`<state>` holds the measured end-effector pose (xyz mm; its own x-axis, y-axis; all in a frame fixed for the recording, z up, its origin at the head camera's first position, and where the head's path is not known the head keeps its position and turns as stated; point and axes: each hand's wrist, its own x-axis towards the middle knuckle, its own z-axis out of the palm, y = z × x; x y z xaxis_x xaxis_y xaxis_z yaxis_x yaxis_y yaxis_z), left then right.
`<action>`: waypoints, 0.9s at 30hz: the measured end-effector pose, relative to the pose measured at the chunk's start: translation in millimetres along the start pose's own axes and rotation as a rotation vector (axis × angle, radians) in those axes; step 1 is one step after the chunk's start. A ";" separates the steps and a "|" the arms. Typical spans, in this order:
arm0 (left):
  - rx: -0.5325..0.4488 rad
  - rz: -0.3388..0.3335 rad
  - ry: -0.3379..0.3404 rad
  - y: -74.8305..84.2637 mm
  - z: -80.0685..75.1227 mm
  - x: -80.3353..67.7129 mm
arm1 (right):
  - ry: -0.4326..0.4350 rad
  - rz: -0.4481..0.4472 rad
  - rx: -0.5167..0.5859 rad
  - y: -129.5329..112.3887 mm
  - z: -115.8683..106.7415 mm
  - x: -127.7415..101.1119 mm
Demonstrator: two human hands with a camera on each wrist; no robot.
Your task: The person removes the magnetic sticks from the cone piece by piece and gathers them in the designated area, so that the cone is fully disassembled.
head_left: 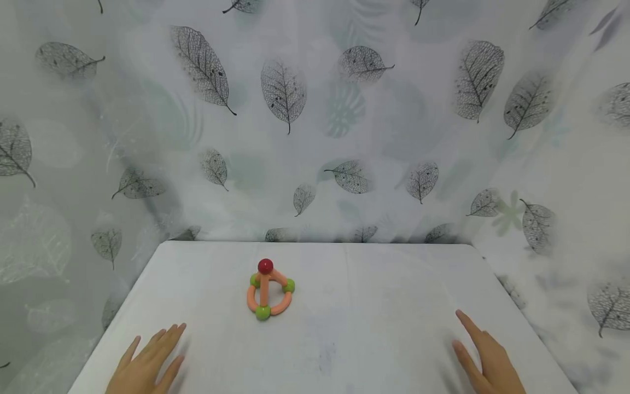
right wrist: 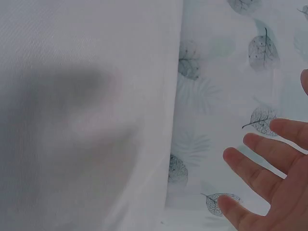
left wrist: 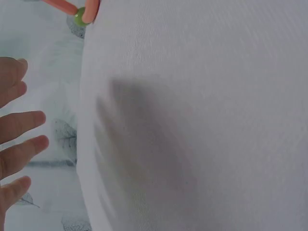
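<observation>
A small toy (head_left: 264, 290) stands on the white table, left of its middle and toward the back. Its orange ring carries green balls, and orange bars rise from it to a red ball on top. My left hand (head_left: 147, 364) hovers at the front left with its fingers spread and straight, holding nothing. At the front right my right hand (head_left: 487, 355) is apart from everything, thumb and index finger extended. In the left wrist view, part of the toy (left wrist: 83, 15) shows at the top edge. The right wrist view shows the spread fingers (right wrist: 255, 173) of the right hand.
The white table (head_left: 384, 317) has a straight back edge and slanting sides. A pale curtain (head_left: 315, 109) printed with grey leaves hangs behind it and along both sides. Both hands cast soft shadows on the tabletop.
</observation>
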<state>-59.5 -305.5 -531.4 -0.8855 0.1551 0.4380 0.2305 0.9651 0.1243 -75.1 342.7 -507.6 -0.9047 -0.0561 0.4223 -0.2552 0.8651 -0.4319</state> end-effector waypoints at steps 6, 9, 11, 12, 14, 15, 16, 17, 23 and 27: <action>-0.091 -0.010 0.106 15.1 -0.4 6.0 | 0.023 0.026 0.098 -21.8 5.6 2.2; -0.109 -0.009 0.148 21.5 -0.9 10.1 | 0.041 0.036 0.156 -30.7 10.6 0.9; -0.128 -0.013 0.165 25.7 -1.1 13.2 | 0.051 0.040 0.187 -35.1 14.9 0.6; -0.136 -0.015 0.172 27.8 -0.8 14.3 | 0.055 0.039 0.208 -37.4 17.4 0.8; -0.166 -0.013 0.185 31.5 0.5 16.7 | 0.054 0.039 0.242 -42.6 22.8 1.6; -0.178 -0.018 0.189 33.5 1.6 17.3 | 0.049 0.039 0.255 -45.5 25.4 2.1; -0.196 -0.021 0.195 35.3 3.3 19.1 | 0.048 0.041 0.265 -48.9 28.0 2.8; -0.215 -0.028 0.201 37.6 5.1 20.4 | 0.048 0.038 0.279 -52.5 30.6 3.5; -0.395 -0.208 0.141 59.1 18.7 28.7 | 0.017 0.009 0.391 -70.3 46.0 10.1; -0.527 -0.343 0.039 75.9 21.2 42.9 | -0.034 0.008 0.486 -77.5 54.4 16.7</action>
<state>-88.6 -221.1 -522.0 -0.9313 -0.1622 0.3262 0.1127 0.7233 0.6813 -89.0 247.6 -510.4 -0.9158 -0.0740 0.3946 -0.3708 0.5330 -0.7606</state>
